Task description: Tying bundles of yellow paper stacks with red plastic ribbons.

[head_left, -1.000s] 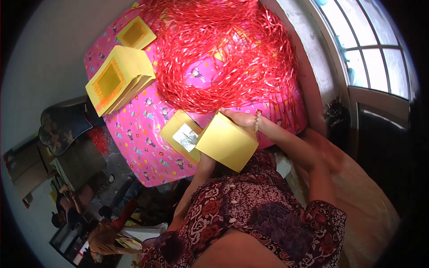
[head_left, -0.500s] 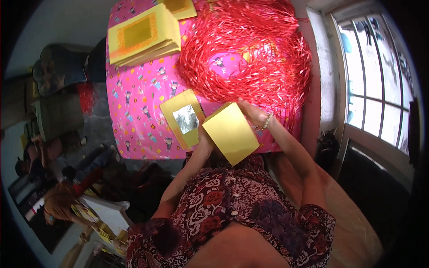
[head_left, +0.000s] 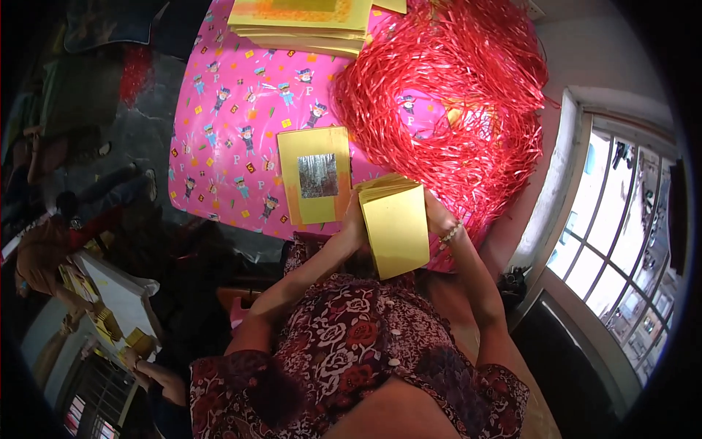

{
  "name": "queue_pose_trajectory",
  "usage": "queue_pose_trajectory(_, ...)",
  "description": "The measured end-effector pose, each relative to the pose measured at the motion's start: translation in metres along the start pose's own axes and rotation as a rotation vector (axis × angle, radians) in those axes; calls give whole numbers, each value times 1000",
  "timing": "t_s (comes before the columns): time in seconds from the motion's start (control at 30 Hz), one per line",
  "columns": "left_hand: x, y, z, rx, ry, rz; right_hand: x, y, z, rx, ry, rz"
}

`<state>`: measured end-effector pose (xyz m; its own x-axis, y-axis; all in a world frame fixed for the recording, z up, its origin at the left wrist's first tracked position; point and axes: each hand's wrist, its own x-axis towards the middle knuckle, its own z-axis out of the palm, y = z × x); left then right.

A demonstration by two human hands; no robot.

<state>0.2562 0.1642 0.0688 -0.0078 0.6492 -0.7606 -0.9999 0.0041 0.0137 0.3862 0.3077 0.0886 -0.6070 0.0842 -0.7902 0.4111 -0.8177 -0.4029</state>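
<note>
At table's near edge, 6 o'clock of the red shredded-paper pile (head_left: 446, 95): left hand (head_left: 356, 223) and right hand (head_left: 437, 218) grip opposite sides of a folded yellow paper bag (head_left: 396, 228). Windowed yellow bag (head_left: 316, 183) flat at 9 o'clock on pink patterned tablecloth (head_left: 227, 124).

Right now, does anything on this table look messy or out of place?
The red shreds sprawl in a loose heap over the pink cloth, some trailing past its right edge. The flat yellow box lies slightly askew. Both hands, left and right, hold a folded yellow box.
</note>
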Motion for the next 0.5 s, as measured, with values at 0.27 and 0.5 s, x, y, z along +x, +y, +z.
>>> queue_pose_trajectory(0.27, 2, -6, -5, 6, 114, 38, -1, 14, -24, -112, -69, -198)
queue_pose_trajectory(0.5, -7, -2, 11, 39, 145, 18, 13, 37, -68, -584, 91, -361)
